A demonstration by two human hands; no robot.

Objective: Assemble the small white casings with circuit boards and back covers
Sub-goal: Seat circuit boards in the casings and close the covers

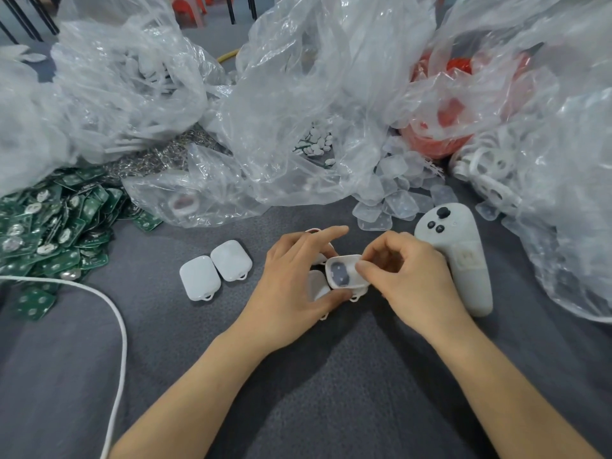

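Head | left grip [294, 279] holds rounded glossy white casing [342, 274] | right grip [410, 276] seemingly pinches its rim

1. The grey cloth [331, 376] near the person is free to pass.
2. Plastic bags [298, 94] wall off the back.
3. A controller [463, 270] blocks the right; a green board pile [49, 233] and a white cable [125, 339] block the left.

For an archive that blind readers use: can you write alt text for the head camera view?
A person's left hand and right hand hold an open white casing, dark inside, over a grey cloth. Two closed casings lie to its left, green circuit boards farther left, a grey controller to the right, clear plastic bags behind.
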